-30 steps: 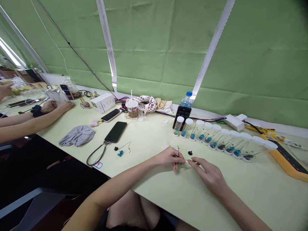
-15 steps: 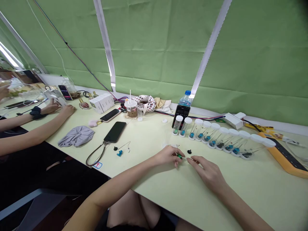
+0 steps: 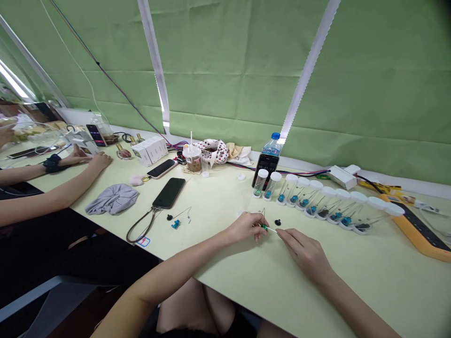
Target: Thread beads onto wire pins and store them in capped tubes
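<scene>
My left hand [image 3: 248,227] is closed in a pinch on a small green part [image 3: 264,226], with a bent thin wire rising above the fingers. From the green part a thin metal rod [image 3: 271,229] runs to my right hand [image 3: 306,249], whose thumb and fingertips pinch its far end. A small black round part [image 3: 278,222] lies on the table just beyond the rod. Left of my hands lie a blue part [image 3: 175,224], a black piece [image 3: 169,217] and thin bent wires.
A row of several white-capped clear tubes [image 3: 291,178] holds similar parts. Behind stands a phone [image 3: 265,170] against a bottle [image 3: 275,143]. An orange power strip [image 3: 416,234] lies right. Further left are a phone [image 3: 169,193], a drink cup [image 3: 193,160], a grey cloth [image 3: 112,199] and another person's hands [image 3: 100,162].
My right hand has shifted slightly right, and more of the rod shows between my hands. My left hand has barely moved and still pinches the green part.
</scene>
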Motion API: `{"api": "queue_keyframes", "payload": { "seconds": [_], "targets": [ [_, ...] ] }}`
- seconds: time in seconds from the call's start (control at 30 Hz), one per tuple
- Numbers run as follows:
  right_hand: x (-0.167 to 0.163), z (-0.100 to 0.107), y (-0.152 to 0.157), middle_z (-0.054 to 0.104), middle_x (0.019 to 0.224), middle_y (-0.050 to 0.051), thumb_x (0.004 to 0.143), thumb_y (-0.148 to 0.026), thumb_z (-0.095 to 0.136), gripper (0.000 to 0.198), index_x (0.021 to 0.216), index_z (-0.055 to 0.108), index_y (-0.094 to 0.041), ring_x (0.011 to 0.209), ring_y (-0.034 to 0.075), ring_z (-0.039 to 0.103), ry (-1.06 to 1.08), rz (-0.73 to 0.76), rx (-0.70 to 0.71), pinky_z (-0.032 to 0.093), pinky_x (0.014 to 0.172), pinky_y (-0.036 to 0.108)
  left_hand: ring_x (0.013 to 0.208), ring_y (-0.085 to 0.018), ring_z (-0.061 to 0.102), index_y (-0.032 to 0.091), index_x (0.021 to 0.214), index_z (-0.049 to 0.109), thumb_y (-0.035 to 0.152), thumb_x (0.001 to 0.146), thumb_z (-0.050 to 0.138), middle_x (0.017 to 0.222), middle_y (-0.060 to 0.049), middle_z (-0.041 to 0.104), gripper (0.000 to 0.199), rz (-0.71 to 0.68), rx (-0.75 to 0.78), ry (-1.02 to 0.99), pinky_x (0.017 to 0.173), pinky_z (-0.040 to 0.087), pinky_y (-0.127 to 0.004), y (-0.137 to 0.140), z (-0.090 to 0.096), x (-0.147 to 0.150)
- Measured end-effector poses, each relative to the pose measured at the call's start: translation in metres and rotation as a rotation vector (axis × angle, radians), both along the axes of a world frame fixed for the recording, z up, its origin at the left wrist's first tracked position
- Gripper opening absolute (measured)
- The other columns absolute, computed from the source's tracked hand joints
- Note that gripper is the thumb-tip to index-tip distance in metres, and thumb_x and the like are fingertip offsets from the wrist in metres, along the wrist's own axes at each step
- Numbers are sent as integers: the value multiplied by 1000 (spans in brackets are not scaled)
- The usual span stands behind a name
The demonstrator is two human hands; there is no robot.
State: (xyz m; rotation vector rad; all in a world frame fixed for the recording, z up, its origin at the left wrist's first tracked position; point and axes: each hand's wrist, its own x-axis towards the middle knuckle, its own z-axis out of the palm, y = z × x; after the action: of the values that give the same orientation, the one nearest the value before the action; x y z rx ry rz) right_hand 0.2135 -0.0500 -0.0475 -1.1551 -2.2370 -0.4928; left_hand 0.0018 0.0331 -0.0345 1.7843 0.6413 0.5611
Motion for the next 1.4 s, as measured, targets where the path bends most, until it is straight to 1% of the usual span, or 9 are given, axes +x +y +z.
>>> {"api": "queue_keyframes", "payload": {
  "seconds": [0.2, 0.43, 0.6, 0.73, 0.93, 1.07, 1.17, 1.27, 1.4],
  "targets": [
    [-6, -2, 0, 67, 82, 5, 92, -17, 44, 21, 103, 62, -19, 70, 13, 63, 97, -15, -57, 44, 63, 22, 49, -12, 57, 14, 91, 59, 29, 78, 58, 57, 3, 57, 20, 29, 55, 29, 56, 44, -23, -2, 2, -1],
    [-12, 4, -2, 65, 79, 4, 93, -19, 42, 21, 99, 62, -18, 65, 12, 62, 178, 9, -128, 44, 60, 22, 49, -11, 57, 14, 93, 59, 32, 80, 57, 61, 2, 59, 22, 41, 88, 55, 57, 44, -22, -2, 4, -2],
    [-13, 6, -1, 66, 79, 4, 94, -21, 40, 22, 98, 61, -19, 66, 13, 63, 174, 1, -144, 45, 59, 23, 49, -10, 56, 14, 90, 58, 31, 79, 58, 60, 3, 58, 20, 48, 76, 50, 54, 44, -21, -3, 5, -1],
    [-5, 5, 4, 69, 84, 4, 94, -22, 41, 21, 95, 62, -20, 70, 13, 65, 129, -41, -126, 46, 63, 23, 48, -8, 55, 14, 87, 58, 32, 78, 59, 68, 1, 61, 20, 53, 62, 33, 54, 44, -21, -3, 7, -2],
    [10, 5, 12, 70, 85, 3, 93, -20, 43, 21, 91, 64, -20, 72, 13, 66, 27, -71, -41, 44, 66, 23, 53, -10, 58, 13, 83, 57, 39, 70, 67, 71, -2, 62, 31, 78, -65, -61, 54, 47, -23, -1, 12, -3],
    [8, 5, 12, 68, 92, 5, 92, -16, 41, 23, 90, 64, -21, 76, 16, 64, -164, 15, -99, 43, 66, 27, 59, -11, 60, 10, 86, 60, 39, 65, 72, 71, -4, 63, 38, 3, -239, -218, 62, 51, -28, 0, 12, -1],
    [2, 6, 11, 67, 92, 6, 91, -15, 41, 23, 89, 64, -21, 74, 15, 62, -196, 59, -130, 43, 64, 27, 70, -15, 63, 9, 91, 63, 38, 64, 72, 83, -8, 65, 41, -44, -349, -300, 75, 51, -33, 0, 14, 0],
    [0, 8, 10, 66, 90, 6, 90, -12, 41, 24, 89, 63, -21, 74, 15, 61, -195, 87, -169, 44, 63, 27, 78, -18, 64, 10, 93, 65, 38, 64, 74, 90, -9, 65, 42, -56, -402, -310, 83, 48, -36, -2, 17, -1],
    [0, 11, 11, 65, 94, 7, 88, -7, 39, 27, 95, 62, -20, 81, 18, 61, -226, 101, -192, 46, 65, 29, 80, -18, 63, 10, 97, 66, 39, 67, 72, 85, -9, 65, 43, -76, -430, -335, 81, 47, -34, -4, 20, -2]
  ]
}}
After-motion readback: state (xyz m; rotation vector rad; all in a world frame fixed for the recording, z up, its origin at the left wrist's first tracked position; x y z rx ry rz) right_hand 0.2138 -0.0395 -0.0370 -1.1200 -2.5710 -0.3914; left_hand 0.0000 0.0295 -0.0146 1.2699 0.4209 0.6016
